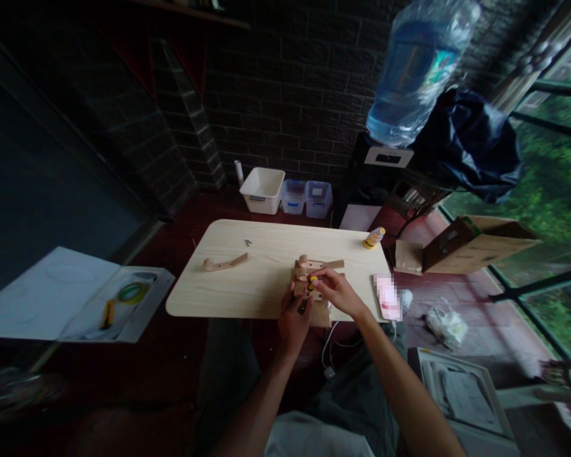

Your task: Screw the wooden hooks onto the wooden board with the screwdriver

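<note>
On the pale table point(266, 285), near its front edge, lies a wooden assembly point(321, 311) made of a block and shaped parts. My left hand point(295, 320) is closed around its left side, and a small dark piece shows by the fingers. With closed fingertips, my right hand point(337, 291) grips the top of a small yellow-and-black screwdriver point(313, 282), which stands roughly upright over the wood. Its tip is too small to make out. Left of my hands rests a separate curved wooden part point(226, 261). Small metal pieces point(248, 242) lie beyond it.
A yellow-based bottle point(374, 238) stands at the table's back right corner. A pink phone-like item point(387, 297) lies at the right edge, with a white cable below. Bins point(262, 190) and a water dispenser point(385, 158) stand behind; an open white box point(137, 304) is at left.
</note>
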`<state>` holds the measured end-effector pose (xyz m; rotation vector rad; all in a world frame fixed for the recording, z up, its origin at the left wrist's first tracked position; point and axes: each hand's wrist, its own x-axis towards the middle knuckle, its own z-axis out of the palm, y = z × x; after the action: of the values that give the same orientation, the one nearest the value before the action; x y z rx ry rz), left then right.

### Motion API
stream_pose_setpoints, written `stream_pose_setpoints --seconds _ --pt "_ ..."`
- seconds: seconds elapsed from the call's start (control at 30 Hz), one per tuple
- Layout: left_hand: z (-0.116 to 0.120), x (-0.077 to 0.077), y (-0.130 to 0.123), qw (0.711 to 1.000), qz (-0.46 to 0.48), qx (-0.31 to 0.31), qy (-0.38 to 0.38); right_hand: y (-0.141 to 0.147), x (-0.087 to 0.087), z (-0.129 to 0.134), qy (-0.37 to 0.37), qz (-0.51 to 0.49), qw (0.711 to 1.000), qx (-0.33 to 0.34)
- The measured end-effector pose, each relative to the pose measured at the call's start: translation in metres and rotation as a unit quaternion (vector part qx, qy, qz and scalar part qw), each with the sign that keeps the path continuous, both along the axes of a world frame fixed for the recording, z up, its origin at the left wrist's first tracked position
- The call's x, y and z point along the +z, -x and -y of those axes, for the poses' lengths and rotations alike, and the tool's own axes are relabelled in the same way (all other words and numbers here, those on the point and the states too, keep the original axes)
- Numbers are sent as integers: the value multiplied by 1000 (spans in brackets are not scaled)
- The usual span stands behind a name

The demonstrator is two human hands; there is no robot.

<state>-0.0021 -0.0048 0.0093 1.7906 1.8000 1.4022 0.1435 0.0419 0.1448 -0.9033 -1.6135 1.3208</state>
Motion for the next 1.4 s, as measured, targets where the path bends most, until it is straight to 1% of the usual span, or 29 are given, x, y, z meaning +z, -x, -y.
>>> stream_pose_setpoints --seconds 0.1,0.17,0.23,0.43,0.57,0.77,0.93,1.07,1.17,1.3,1.4 --pt "-1 0 -1 1000 2 8 -6 -2 7 0 -54 69 995 38" --pt "-1 0 -2 1000 4 16 -11 -2 9 -1 -85 100 990 42" --pt "-1 2 -2 1000 5 14 -10 -1 8 -1 -98 107 989 37" --pt "0 4 -1 1000 9 11 -2 6 5 1 -100 105 989 20" --pt "0 2 0 1000 14 7 1 6 6 -1 -93 111 989 26" --pt "0 -1 0 1000 17 6 1 5 2 -4 -81 101 992 -1" --pt "0 0 -1 1000 22 13 -9 6 2 0 -72 93 993 -5" --pt "0 1 -1 1000 19 6 -10 4 2 3 -50 71 996 -8" --pt "0 3 -1 1000 19 7 -8 3 3 3 -54 67 996 -13" --pt "0 2 -1 1000 10 11 -9 6 4 4 -69 70 995 2" --pt "-1 0 -1 1000 7 6 -12 8 4 4 -62 64 996 11"
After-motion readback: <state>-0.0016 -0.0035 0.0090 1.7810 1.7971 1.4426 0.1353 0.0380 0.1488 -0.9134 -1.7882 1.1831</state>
